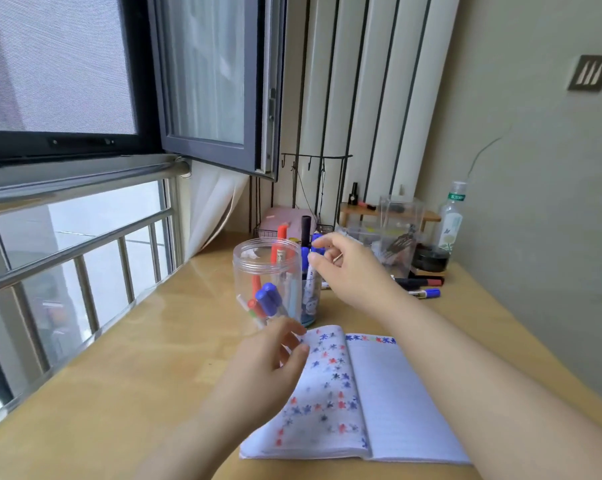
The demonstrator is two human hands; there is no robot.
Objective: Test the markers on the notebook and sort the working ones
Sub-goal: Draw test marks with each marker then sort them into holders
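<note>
The right hand point(344, 268), in the middle of the frame, has its grip narrow around the blue cap of a marker point(311, 271) that stands upright in a small cup point(310, 306) behind the clear jar point(268, 271), its long axis vertical, so I think the pull must go straight up. The left hand point(271, 362) holds nothing, fingers loosely apart over the upper left corner of the open notebook point(379, 393) on the counter point(136, 358), farther from the marker.

Red and blue star marks pattern the white notebook point(330, 386) on the tan desk point(126, 375).
</note>
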